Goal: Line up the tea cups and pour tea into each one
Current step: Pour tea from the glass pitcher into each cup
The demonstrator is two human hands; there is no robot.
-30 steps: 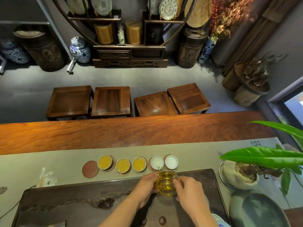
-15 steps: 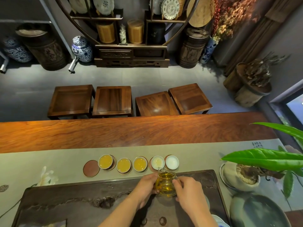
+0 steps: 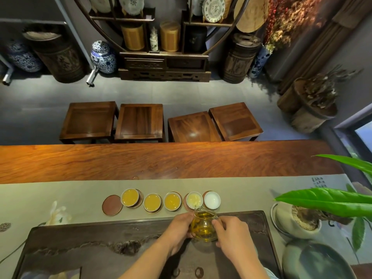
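Observation:
Several small white tea cups stand in a row on brown coasters on the grey-green runner. The three on the left (image 3: 152,201) hold amber tea. The fourth cup (image 3: 194,199) holds a little pale tea. The fifth cup (image 3: 212,199) is white inside. A glass pitcher (image 3: 203,226) of golden tea is tilted with its spout over the fourth cup. My left hand (image 3: 179,228) grips its left side and my right hand (image 3: 228,231) grips its right side. One bare coaster (image 3: 112,205) lies at the row's left end.
A dark carved tea tray (image 3: 100,248) lies under my hands. A potted plant (image 3: 298,218) with long green leaves and a dark ceramic bowl (image 3: 314,260) sit at the right. The long wooden table (image 3: 161,160) runs behind the runner, with stools beyond.
The pitcher stays tilted over the fourth cup in both hands; that cup now shows a bit more pale tea. The view has shifted slightly.

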